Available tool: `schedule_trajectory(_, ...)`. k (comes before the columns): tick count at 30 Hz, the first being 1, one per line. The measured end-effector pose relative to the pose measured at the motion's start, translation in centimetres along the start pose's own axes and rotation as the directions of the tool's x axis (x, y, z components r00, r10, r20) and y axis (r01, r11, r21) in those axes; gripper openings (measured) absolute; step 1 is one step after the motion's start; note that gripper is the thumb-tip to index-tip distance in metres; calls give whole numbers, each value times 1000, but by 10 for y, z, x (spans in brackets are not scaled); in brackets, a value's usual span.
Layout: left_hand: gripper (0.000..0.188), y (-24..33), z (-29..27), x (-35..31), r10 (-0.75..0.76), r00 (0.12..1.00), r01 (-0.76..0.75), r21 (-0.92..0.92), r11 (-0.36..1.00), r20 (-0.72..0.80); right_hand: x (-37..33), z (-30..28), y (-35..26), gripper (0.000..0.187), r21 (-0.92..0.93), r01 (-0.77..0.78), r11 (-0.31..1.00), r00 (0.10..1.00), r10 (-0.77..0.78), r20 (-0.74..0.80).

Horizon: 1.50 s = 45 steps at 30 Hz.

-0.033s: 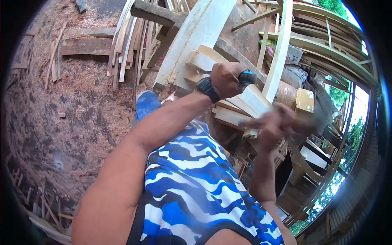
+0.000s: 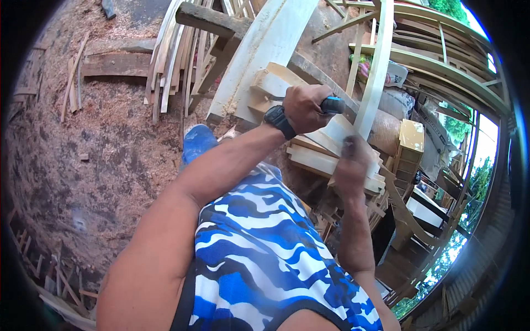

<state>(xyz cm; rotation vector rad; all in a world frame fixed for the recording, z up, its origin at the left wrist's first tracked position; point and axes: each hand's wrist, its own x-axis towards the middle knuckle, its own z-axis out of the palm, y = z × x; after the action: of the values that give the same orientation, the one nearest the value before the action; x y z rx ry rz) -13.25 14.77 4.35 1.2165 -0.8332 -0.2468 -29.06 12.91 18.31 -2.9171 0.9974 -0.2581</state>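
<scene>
Centre frame, left hand (image 2: 305, 108) clenched round a blue-and-black rounded handle (image 2: 333, 105), end pointing right; right hand (image 2: 353, 168) (blurred, grip unreadable) below it.

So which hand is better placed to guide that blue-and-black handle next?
Probably the left hand: it grips the blue-and-black handle over the pale wood. The right hand sits apart from that handle, lower in the picture, and is blurred.
</scene>
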Motion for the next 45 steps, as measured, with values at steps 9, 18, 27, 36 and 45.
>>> schedule_trajectory(9, 18, -7, -2, 0, -23, 1000, 24, 84, 996, -5, 7, -32, -1, 14, 539, -325, 777, 871, 468, -149)
schedule_trajectory(18, 16, -10, 1, 1, -5, 999, -2, 171, 985, 40, 12, -34, 5, 19, 394, -404, 826, 896, 444, -11)
schedule_trajectory(27, 20, -11, 7, -2, 34, 997, -46, 168, 985, 76, -1, -9, 20, 21, 301, -219, 928, 976, 202, 84)
schedule_trajectory(36, 17, -13, 15, -9, 18, 990, -45, 200, 979, 137, -16, 13, 29, 25, 109, -455, 884, 877, 424, 226)
schedule_trajectory(45, 18, -10, 8, -6, 67, 984, -88, 125, 988, 163, -45, 51, 36, 6, 12, -218, 976, 974, 217, 56)
